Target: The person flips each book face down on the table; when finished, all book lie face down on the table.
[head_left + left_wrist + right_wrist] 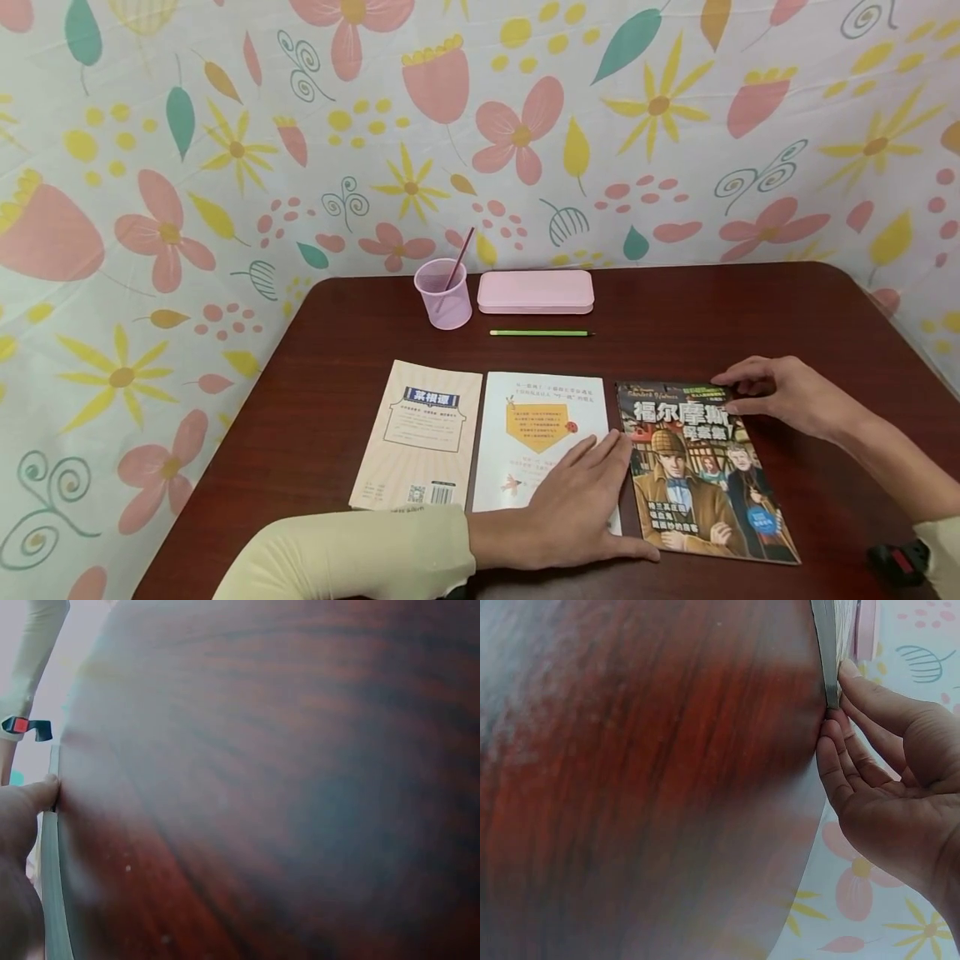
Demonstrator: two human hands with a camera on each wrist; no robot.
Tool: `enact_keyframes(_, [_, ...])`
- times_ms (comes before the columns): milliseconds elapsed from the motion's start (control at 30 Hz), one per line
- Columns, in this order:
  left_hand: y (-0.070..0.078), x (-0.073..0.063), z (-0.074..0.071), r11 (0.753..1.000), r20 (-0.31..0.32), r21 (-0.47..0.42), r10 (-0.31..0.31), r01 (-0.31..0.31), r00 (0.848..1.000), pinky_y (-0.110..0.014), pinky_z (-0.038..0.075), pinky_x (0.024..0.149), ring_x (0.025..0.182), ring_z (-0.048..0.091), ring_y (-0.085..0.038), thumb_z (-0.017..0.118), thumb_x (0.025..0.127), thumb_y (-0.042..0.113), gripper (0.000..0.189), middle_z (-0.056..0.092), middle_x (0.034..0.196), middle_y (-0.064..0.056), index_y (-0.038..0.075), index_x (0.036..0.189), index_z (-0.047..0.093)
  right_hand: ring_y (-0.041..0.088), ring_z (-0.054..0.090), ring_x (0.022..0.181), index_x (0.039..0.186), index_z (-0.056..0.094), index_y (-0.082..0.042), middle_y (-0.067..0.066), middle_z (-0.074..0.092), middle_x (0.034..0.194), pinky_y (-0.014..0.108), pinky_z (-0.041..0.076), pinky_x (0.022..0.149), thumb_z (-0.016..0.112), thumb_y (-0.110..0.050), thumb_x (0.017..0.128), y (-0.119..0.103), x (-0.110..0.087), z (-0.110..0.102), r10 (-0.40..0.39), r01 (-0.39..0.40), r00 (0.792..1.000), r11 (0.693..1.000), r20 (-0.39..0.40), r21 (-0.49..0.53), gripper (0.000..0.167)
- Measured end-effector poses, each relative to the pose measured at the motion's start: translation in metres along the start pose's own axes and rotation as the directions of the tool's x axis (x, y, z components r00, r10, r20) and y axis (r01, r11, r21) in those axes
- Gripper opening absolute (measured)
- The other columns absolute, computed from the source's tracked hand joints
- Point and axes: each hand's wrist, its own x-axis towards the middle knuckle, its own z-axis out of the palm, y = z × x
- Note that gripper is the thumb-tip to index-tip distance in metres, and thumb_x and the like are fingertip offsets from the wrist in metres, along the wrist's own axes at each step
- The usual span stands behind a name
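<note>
head view: narrow right grip [786,397] on dark book [686,492]

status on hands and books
Right hand holds illustrated book by top right corner. Left hand at its left edge, partly covering white book. No object atop illustrated book.

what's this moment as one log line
left hand: over white book | right hand: touching corner of dark book | green pencil: on table
</note>
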Motion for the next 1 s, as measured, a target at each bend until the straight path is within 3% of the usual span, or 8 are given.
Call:
enact_keyframes(367, [-0.0021, 0.0017, 0.0007, 0.998, 0.001, -0.069, -0.015, 0.015, 1.000, -0.029, 0.011, 0.129, 0.161, 0.017, -0.013, 0.062, 0.085, 0.086, 0.124, 0.028, 0.173, -0.005, 0.004, 0.169, 0.019, 0.011, 0.052, 0.080, 0.121, 0.075, 0.002, 0.005, 0.065, 0.104, 0.027, 0.048, 0.061, 0.082, -0.003, 0.091, 0.0018, -0.0004, 0.0011, -0.033, 0.033, 0.999, 0.999, -0.031, -0.008, 0.031])
enact_keyframes(733, [-0.0041, 0.0026, -0.0007, 0.986, -0.027, -0.162, 0.027, -0.031, 0.999, -0.028, 0.020, 0.127, 0.161, 0.017, -0.017, 0.072, 0.086, 0.076, 0.125, 0.021, 0.175, -0.010, 0.005, 0.170, 0.013, 0.012, 0.052, 0.079, 0.120, 0.076, 0.001, 0.005, 0.064, 0.100, 0.027, 0.049, 0.061, 0.082, -0.002, 0.091, 0.0058, -0.0008, 0.0014, -0.033, 0.034, 0.999, 0.999, -0.037, 0.022, 0.030])
enact_keyframes(900, [-0.0042, 0.0011, -0.0042, 0.957, -0.020, -0.286, 0.050, -0.053, 0.999, -0.026, 0.020, 0.126, 0.160, 0.017, -0.015, 0.074, 0.091, 0.067, 0.124, 0.013, 0.176, -0.011, 0.006, 0.170, -0.001, 0.012, 0.053, 0.079, 0.121, 0.075, 0.001, 0.006, 0.064, 0.101, 0.028, 0.050, 0.061, 0.082, -0.002, 0.091, 0.0068, -0.0008, 0.0015, -0.031, 0.032, 0.999, 0.999, -0.031, 0.038, 0.031])
enact_keyframes(967, [-0.0042, -0.0001, -0.0058, 0.933, -0.021, -0.356, 0.058, -0.062, 0.998, -0.024, 0.025, 0.124, 0.155, 0.031, -0.013, 0.076, 0.093, 0.061, 0.124, 0.041, 0.166, -0.013, 0.008, 0.169, -0.006, 0.013, 0.053, 0.079, 0.122, 0.074, 0.002, 0.007, 0.064, 0.101, 0.028, 0.051, 0.061, 0.081, -0.002, 0.091, 0.0068, -0.0008, 0.0016, -0.027, 0.028, 0.999, 0.999, -0.027, 0.046, 0.031])
enact_keyframes(1000, [-0.0042, -0.0006, -0.0065, 0.920, -0.020, -0.387, 0.060, -0.063, 0.998, -0.022, 0.028, 0.122, 0.152, 0.036, -0.010, 0.077, 0.093, 0.058, 0.124, 0.041, 0.166, -0.012, 0.009, 0.169, -0.008, 0.013, 0.054, 0.080, 0.122, 0.074, 0.002, 0.007, 0.064, 0.101, 0.028, 0.051, 0.062, 0.081, -0.002, 0.092, 0.0066, -0.0008, 0.0015, -0.024, 0.025, 0.999, 0.998, -0.023, 0.051, 0.032])
